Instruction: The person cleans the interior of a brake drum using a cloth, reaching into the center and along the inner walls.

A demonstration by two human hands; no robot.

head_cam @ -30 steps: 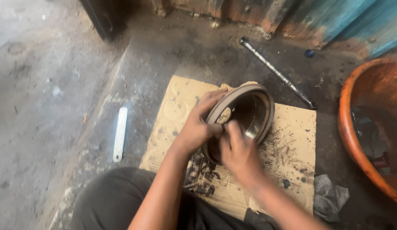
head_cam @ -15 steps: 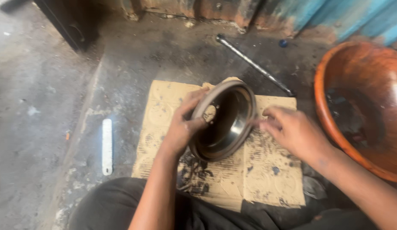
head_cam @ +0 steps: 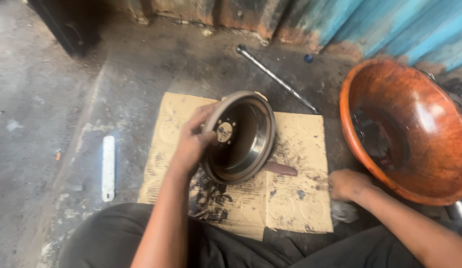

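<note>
Brake drum held on edge over cardboard, right hand down at the rag.

White flat bar (head_cam: 108,167) lies on the floor at left. Left hand (head_cam: 191,144) grips the brake drum (head_cam: 239,136) by its rim, tilted, open side up-right, on stained cardboard (head_cam: 295,144). Right hand (head_cam: 346,184) rests curled by a grey rag (head_cam: 343,212); whether it holds it I cannot tell. Keep the drum's lower edge seated so it cannot roll. Orange basin (head_cam: 429,129) at right.

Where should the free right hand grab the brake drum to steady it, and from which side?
Probably the bare right rim of the brake drum, from the right. It stands tilted on edge on the cardboard, open side facing the person, and the left hand holds the left rim. The right hand lies low near the orange basin.
</note>
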